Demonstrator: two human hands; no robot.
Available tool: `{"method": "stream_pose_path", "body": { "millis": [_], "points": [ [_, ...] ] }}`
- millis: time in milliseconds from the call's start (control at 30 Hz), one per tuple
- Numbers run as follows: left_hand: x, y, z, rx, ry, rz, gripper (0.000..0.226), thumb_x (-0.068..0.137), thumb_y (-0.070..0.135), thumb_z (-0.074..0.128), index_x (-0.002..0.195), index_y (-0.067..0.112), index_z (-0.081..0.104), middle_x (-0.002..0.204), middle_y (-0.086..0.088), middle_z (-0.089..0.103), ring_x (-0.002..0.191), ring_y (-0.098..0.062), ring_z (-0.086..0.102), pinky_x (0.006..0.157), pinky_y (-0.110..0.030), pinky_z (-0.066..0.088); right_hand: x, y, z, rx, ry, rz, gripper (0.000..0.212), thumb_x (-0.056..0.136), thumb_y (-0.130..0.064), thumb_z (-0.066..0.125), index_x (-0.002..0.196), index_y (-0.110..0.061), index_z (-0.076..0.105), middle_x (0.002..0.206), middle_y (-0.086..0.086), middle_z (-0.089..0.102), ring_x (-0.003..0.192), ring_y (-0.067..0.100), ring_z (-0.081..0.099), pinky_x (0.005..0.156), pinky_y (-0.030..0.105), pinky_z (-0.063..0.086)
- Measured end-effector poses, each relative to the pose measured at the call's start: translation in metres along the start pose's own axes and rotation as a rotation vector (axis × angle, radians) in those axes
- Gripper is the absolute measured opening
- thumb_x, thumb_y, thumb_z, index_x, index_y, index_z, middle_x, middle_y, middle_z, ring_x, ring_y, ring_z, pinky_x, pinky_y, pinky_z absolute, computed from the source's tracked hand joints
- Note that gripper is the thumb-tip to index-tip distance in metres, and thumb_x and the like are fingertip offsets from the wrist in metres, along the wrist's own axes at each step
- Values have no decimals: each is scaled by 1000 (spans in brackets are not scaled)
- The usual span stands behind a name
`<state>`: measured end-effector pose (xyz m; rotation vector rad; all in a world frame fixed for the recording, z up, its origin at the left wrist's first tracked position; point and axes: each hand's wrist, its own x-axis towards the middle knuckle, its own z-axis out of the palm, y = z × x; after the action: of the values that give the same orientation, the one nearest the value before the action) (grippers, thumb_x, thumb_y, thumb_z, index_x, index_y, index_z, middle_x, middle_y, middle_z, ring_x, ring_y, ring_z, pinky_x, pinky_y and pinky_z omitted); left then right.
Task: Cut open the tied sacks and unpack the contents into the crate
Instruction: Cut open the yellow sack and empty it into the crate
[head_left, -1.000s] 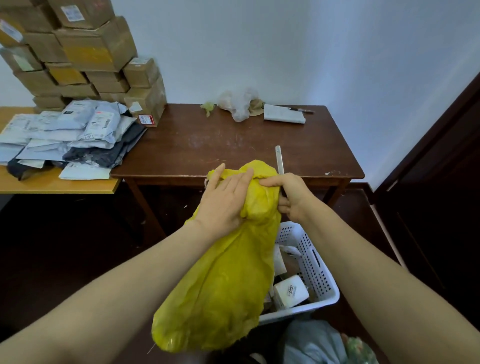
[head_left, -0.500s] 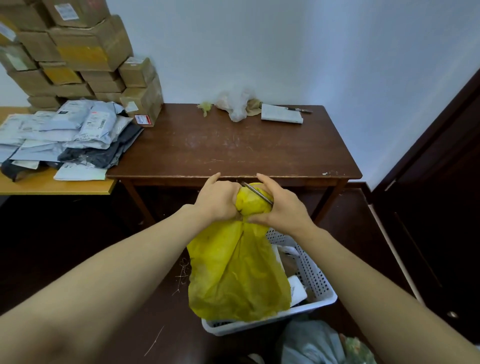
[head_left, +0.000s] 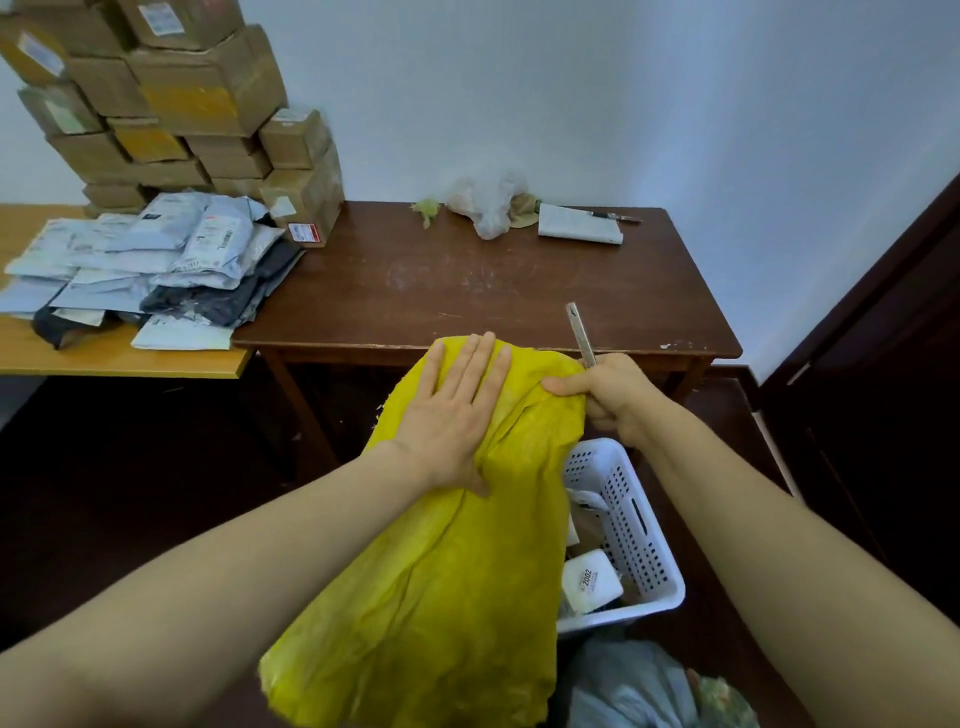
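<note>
A limp yellow sack (head_left: 447, 582) hangs in front of me, its top lifted to the brown table's front edge. My left hand (head_left: 457, 410) lies flat on the sack's upper part, fingers straight. My right hand (head_left: 613, 400) pinches the sack's top right corner with the thumb while gripping a slim metal cutter (head_left: 582, 335) whose blade points up. Below right stands the white perforated crate (head_left: 634, 530), with a white package (head_left: 589, 582) and other items inside. The sack hides the crate's left part.
The brown table (head_left: 498, 291) holds a crumpled clear bag (head_left: 488, 208), a notepad (head_left: 579, 228) and a pen. At left, grey mailers (head_left: 156, 260) and stacked cardboard boxes (head_left: 197, 104) cover a lighter table. Another grey bag (head_left: 623, 686) lies on the floor. A dark door (head_left: 883, 415) stands right.
The sack has been lifted and spread out from a bunched state. My left hand released its grip and now lies flat. The cutter swung from lying across the sack to pointing up.
</note>
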<state>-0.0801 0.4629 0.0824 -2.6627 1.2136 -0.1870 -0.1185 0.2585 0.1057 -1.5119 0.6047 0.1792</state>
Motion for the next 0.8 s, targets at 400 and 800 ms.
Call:
{"method": "stream_pose_path", "body": {
  "millis": [400, 800],
  "points": [
    [20, -6, -8, -196, 102, -46, 22, 83, 26, 48, 101, 16, 54, 86, 1, 67, 90, -22, 63, 115, -30, 4, -27, 0, 0, -619, 161, -560, 58, 69, -59, 70, 119, -31, 60, 110, -15, 62, 105, 8, 55, 86, 30, 45],
    [33, -8, -21, -384, -67, -46, 73, 70, 50, 72, 132, 23, 46, 129, 3, 55, 129, -19, 42, 114, -46, -7, -21, 14, 8, -786, 95, -576, 60, 61, -31, 87, 114, -15, 64, 106, 2, 68, 100, 20, 61, 82, 33, 49]
  ]
}}
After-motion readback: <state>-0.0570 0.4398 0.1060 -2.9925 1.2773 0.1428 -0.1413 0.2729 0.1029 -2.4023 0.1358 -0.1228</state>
